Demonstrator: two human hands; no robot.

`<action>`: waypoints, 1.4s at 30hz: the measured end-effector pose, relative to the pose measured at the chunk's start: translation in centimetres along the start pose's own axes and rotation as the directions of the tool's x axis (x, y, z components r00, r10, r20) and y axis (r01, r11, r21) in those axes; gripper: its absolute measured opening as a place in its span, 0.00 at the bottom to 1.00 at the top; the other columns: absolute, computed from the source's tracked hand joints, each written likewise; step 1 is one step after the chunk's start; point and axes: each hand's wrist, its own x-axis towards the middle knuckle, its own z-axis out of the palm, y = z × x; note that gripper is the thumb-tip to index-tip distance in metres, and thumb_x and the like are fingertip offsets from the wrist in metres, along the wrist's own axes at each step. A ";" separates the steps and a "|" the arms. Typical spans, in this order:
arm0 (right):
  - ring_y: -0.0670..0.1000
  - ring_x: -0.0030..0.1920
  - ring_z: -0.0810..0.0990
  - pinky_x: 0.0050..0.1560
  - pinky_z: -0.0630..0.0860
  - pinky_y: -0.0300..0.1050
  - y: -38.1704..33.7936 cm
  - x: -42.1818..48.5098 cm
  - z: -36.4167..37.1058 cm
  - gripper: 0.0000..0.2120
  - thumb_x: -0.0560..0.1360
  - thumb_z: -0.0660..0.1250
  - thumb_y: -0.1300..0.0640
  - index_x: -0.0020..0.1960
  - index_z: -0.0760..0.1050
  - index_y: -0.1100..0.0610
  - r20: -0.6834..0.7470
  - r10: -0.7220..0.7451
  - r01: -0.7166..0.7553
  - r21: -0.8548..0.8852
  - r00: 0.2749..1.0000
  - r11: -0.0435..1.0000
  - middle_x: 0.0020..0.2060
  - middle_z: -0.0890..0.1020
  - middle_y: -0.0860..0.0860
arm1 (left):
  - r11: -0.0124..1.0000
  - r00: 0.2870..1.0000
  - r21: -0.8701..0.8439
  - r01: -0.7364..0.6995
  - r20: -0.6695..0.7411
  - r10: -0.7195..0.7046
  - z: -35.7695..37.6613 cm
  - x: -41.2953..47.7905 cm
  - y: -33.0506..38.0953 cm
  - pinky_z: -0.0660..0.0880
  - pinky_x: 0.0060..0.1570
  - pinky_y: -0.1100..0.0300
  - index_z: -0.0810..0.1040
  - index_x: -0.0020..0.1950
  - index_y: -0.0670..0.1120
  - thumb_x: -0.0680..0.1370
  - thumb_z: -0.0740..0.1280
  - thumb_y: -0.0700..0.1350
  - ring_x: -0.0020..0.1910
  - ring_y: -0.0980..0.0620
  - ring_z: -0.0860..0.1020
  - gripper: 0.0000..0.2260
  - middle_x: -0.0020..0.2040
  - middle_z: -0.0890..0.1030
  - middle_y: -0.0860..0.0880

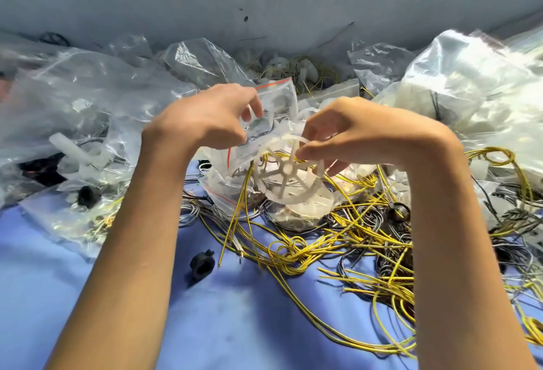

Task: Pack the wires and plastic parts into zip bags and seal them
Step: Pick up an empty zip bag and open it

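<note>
My left hand [211, 118] pinches the mouth of a clear zip bag [274, 99] with a red seal line, held up above the pile. My right hand [349, 131] grips the rim of a white plastic spoked wheel [286, 171] together with a few yellow wires [244, 196] that hang down from it. The wheel sits at the bag's opening, just right of my left fingers. Loose yellow and grey wires [367, 240] lie tangled on the blue cloth under my right forearm.
Filled and empty clear bags [73, 99] pile up at the left and back, a large one with white parts [476, 81] at the right. Black plastic rings [202, 265] lie on the blue cloth [44, 281]. A grey wall stands behind.
</note>
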 end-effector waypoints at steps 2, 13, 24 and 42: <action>0.50 0.38 0.85 0.46 0.83 0.49 0.3 -0.2 -0.2 0.06 0.73 0.69 0.55 0.44 0.81 0.57 -0.006 0.013 -0.013 0.055 1.000 0.998 0.40 0.85 0.53 | 1.000 1.000 0.017 -0.009 0.007 0.008 0.1 0.0 0.1 0.63 0.43 0.61 0.72 0.56 0.54 0.73 0.68 0.38 0.37 0.63 0.67 0.16 0.47 0.71 0.55; 0.63 0.37 0.84 0.51 0.78 0.66 0.2 0.3 0.1 0.09 0.78 0.59 0.55 0.40 0.67 0.56 -0.057 0.154 -0.119 0.400 0.986 0.909 0.47 0.70 0.61 | 0.999 0.999 0.032 -0.006 -0.045 0.008 0.3 0.1 0.3 0.62 0.45 0.62 0.74 0.60 0.50 0.75 0.65 0.39 0.46 0.54 0.67 0.15 0.49 0.72 0.54; 0.52 0.50 0.82 0.49 0.80 0.46 -0.4 0.8 -0.4 0.08 0.75 0.66 0.63 0.50 0.68 0.57 -0.360 -0.006 0.235 0.598 0.933 0.766 0.54 0.78 0.56 | 0.994 0.979 -0.059 -0.091 -0.186 0.079 -0.1 0.0 1.6 0.63 0.41 0.63 0.74 0.53 0.47 0.73 0.67 0.40 0.41 0.53 0.70 0.10 0.50 0.75 0.49; 0.48 0.45 0.78 0.43 0.71 0.42 -0.7 2.1 1.3 0.16 0.64 0.77 0.52 0.50 0.77 0.47 -0.390 -0.070 0.049 -0.062 0.918 0.997 0.50 0.81 0.48 | 0.908 0.942 -0.410 -0.085 -0.331 -0.060 -0.5 0.0 3.2 0.66 0.36 0.68 0.78 0.58 0.51 0.74 0.64 0.41 0.33 0.63 0.70 0.14 0.38 0.74 0.57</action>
